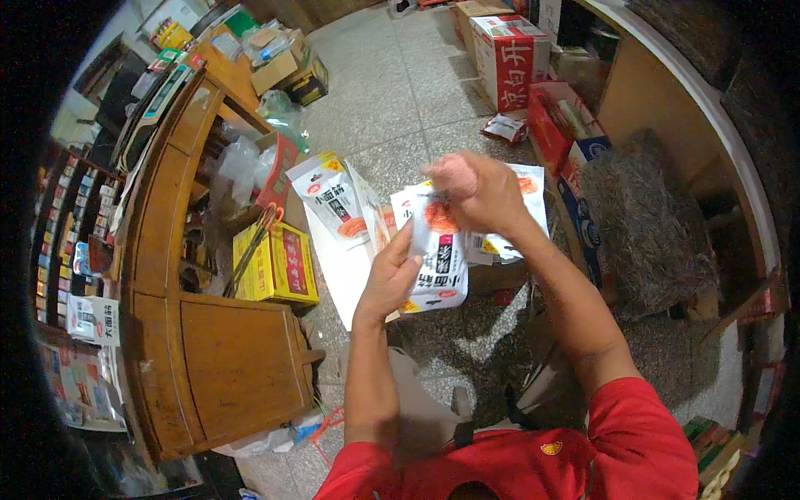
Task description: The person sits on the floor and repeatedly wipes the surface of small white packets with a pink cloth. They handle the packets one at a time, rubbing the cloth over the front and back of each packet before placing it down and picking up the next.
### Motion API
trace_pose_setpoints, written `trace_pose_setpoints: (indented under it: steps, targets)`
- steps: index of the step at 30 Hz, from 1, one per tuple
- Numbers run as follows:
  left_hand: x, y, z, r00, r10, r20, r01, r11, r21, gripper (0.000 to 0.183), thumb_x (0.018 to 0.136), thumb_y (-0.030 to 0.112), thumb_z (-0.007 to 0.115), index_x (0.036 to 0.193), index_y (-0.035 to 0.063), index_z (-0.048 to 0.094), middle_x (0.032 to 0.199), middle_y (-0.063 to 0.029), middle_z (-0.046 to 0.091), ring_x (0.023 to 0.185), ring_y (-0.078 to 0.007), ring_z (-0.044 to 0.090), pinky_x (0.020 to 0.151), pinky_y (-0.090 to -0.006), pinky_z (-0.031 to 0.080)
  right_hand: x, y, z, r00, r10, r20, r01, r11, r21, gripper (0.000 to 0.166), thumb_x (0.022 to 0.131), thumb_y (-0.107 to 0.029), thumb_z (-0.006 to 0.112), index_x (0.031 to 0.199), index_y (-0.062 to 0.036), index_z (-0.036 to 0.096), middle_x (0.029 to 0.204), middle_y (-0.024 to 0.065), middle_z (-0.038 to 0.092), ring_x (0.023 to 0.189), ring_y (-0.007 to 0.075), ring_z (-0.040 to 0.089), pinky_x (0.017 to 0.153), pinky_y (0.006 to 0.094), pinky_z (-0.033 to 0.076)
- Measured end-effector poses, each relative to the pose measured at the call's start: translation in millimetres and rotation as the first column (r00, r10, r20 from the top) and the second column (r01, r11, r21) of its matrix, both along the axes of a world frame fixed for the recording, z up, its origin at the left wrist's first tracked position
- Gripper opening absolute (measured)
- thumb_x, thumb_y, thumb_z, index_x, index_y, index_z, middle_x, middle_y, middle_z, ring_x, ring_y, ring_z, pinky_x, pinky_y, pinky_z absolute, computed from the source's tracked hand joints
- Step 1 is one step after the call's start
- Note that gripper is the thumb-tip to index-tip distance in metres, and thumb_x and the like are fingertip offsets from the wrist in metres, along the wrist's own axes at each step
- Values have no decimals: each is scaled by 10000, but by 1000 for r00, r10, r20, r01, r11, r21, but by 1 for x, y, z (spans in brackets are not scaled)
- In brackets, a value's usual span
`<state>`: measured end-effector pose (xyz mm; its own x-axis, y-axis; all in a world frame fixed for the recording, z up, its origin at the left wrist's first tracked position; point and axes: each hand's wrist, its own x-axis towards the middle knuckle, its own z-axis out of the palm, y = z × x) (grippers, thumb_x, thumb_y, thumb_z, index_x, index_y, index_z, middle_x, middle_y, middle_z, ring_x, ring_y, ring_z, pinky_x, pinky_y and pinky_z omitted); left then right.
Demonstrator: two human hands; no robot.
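My left hand (390,275) grips the edge of a white plastic snack pouch (447,269), printed with a picture of red food and dark writing. Over the pouch's far end, my right hand (484,187) is closed on a pink cloth or sponge (456,175); which of the two it is I cannot tell. More pouches of the same kind lie partly under my right forearm. An open white carton (334,269) stands left of my left hand, with a similar printed pouch front (337,203) at its far side.
A wooden desk (244,362) runs along the left. Beside it stand a yellow box (300,269) and metal tongs (253,250) with orange handles. A red and white carton (509,62), a small packet (505,128) and a large plastic-wrapped bundle (650,231) are on the right.
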<state>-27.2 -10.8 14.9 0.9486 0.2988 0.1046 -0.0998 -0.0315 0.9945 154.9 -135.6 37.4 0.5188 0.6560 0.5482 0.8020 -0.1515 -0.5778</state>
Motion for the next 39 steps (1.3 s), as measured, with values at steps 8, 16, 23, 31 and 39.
trace_pose_setpoints:
  steps: [8, 16, 23, 31, 39]
  targets:
    - [9, 18, -7, 900, 348, 262, -232, 892, -388, 628, 830, -41, 501, 1437, -46, 336, 1331, -159, 549, 1170, -227, 580, 1031, -375, 454, 30, -15, -10, 253, 556, -792, 28, 814, 580, 273, 803, -107, 625, 1060, -18, 642, 981, 58, 647, 897, 159, 627, 821, 288, 508]
    - [12, -8, -10, 945, 296, 141, -248, 926, -285, 521, 875, -17, 520, 1380, -23, 393, 1286, -112, 564, 1138, -198, 577, 1026, -354, 423, -4, -5, 4, 501, 422, -756, -183, 905, 384, 210, 745, -105, 731, 934, -20, 697, 948, 42, 691, 855, 145, 642, 815, 275, 502]
    - [-2, 17, 14, 925, 297, 238, -161, 872, -462, 398, 841, 48, 632, 1217, -54, 550, 1256, -126, 583, 1019, -172, 637, 856, -332, 538, -2, -11, 14, 644, 430, -632, -364, 900, 241, 326, 674, -116, 725, 987, -35, 687, 921, 57, 691, 845, 125, 621, 823, 277, 499]
    - [-23, 17, 31, 942, 246, -228, -209, 962, 174, 228, 791, 82, 725, 978, -48, 712, 827, -25, 693, 737, -73, 600, 688, -243, 491, -25, -2, 9, 828, 235, -509, -362, 917, -166, 548, 629, -212, 768, 1132, -31, 651, 994, 203, 701, 931, 329, 682, 861, 376, 528]
    - [-27, 30, 21, 864, 504, 3, -503, 863, -47, 218, 797, 95, 756, 953, -49, 708, 794, -37, 684, 673, -70, 583, 617, -219, 463, -11, -5, 8, 741, 302, -599, -417, 907, -58, 429, 624, -120, 757, 1033, -16, 680, 943, 92, 710, 876, 172, 654, 832, 311, 515]
